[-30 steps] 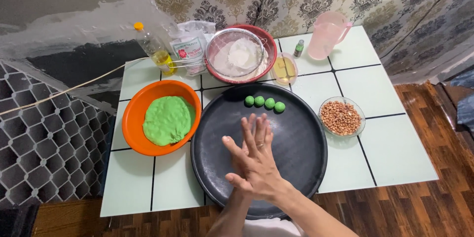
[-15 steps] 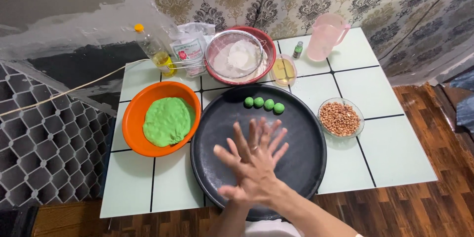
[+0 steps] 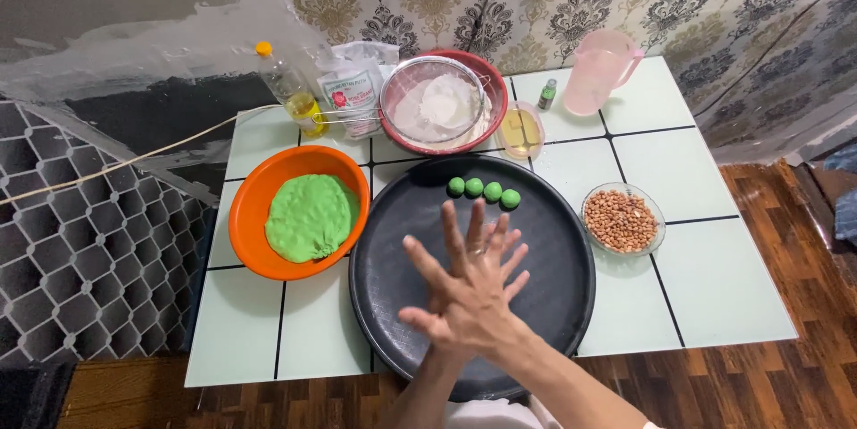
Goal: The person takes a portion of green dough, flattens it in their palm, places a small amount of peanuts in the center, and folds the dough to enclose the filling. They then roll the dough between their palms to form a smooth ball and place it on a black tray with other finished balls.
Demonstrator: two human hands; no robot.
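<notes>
My two hands are pressed palm to palm over the round black tray [image 3: 393, 241], fingers spread. My right hand [image 3: 469, 308] lies on top, its arm coming in from the lower right. My left hand [image 3: 502, 246] is underneath, and only its fingertips show, pointing up and right. Whatever may be between the palms is hidden. Several small green dough balls [image 3: 483, 190] sit in a row at the tray's far edge. To the left stands an orange bowl [image 3: 245, 215] holding a flat lump of green dough [image 3: 311, 216].
A glass bowl of peanuts [image 3: 622, 219] is right of the tray. At the back stand a red bowl with a sieve of white flour [image 3: 442, 108], an oil bottle [image 3: 290, 94], a flour bag [image 3: 353, 94], a small container [image 3: 520, 130], a tiny bottle [image 3: 546, 94] and a pink jug [image 3: 596, 72].
The hands have slid against each other, palms together. The fingers have fanned out and turned a little. Nothing on the table has moved.
</notes>
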